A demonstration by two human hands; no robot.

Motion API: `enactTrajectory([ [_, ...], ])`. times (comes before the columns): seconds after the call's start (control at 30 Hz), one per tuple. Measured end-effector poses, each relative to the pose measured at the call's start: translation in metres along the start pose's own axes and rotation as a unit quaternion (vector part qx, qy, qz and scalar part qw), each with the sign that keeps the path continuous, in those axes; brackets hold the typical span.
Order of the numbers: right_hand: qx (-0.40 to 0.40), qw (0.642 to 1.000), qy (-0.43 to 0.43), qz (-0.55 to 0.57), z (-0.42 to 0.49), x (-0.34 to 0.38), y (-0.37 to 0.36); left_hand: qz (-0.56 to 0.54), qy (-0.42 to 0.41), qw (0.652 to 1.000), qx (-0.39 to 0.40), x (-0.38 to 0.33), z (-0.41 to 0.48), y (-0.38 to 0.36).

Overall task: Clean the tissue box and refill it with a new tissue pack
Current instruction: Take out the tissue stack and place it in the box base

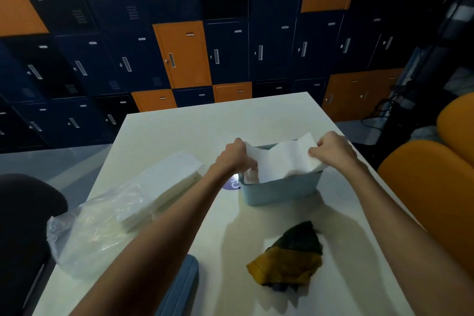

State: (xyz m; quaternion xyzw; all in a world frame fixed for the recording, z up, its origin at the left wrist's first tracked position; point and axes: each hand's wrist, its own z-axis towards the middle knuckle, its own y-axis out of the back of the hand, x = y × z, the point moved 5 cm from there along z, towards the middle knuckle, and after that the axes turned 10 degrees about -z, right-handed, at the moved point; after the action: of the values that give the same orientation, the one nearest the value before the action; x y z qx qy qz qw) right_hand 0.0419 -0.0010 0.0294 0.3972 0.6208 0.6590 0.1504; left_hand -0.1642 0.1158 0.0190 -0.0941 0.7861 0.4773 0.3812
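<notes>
Both hands, left hand (237, 155) and right hand (333, 150), pinch the tissue stack's (282, 159) ends inside the blue tissue box (279, 191).

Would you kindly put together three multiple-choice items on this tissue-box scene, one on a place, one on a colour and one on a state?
1. Where does the crumpled cloth lie?
A. On the table, nearer the person than the tissue box
B. Inside the box
C. Draped over the box

2. What colour is the tissue box?
A. Red
B. Pale blue-grey
C. Black

3. What state is the box in?
A. Closed with its lid on
B. Open on top, with white tissues in it
C. Tipped on its side

Answers:
1 A: the cloth rests on the tabletop, apart from the box and closer to the camera.
2 B: the box's near wall is pale blue-grey.
3 B: the left hand and right hand grip the tissues at the uncovered top.
</notes>
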Motion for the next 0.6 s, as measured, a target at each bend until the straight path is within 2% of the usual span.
enactTrajectory([
  [0.17, 0.0, 0.996, 0.035, -0.083, -0.004, 0.009, -0.009, 0.202, -0.045, 0.977, -0.051, -0.009, 0.003, -0.014],
  [0.33, 0.037, 0.978, 0.078, -0.189, -0.001, 0.013, -0.013, 0.355, -0.072, 0.926, -0.102, -0.012, 0.006, -0.014],
  [0.4, 0.039, 0.972, 0.08, -0.218, 0.003, 0.013, -0.013, 0.369, -0.08, 0.917, -0.126, -0.011, 0.007, -0.008],
  [0.47, -0.006, 0.97, 0.086, -0.225, 0.005, 0.017, -0.01, 0.355, -0.098, 0.92, -0.136, -0.01, 0.009, -0.004],
  [0.53, -0.055, 0.972, 0.114, -0.198, 0.005, 0.027, -0.01, 0.349, -0.111, 0.922, -0.128, -0.009, 0.011, -0.004],
  [0.6, -0.046, 0.975, 0.148, -0.161, 0.006, 0.037, -0.018, 0.349, -0.099, 0.925, -0.112, -0.005, 0.013, -0.004],
])
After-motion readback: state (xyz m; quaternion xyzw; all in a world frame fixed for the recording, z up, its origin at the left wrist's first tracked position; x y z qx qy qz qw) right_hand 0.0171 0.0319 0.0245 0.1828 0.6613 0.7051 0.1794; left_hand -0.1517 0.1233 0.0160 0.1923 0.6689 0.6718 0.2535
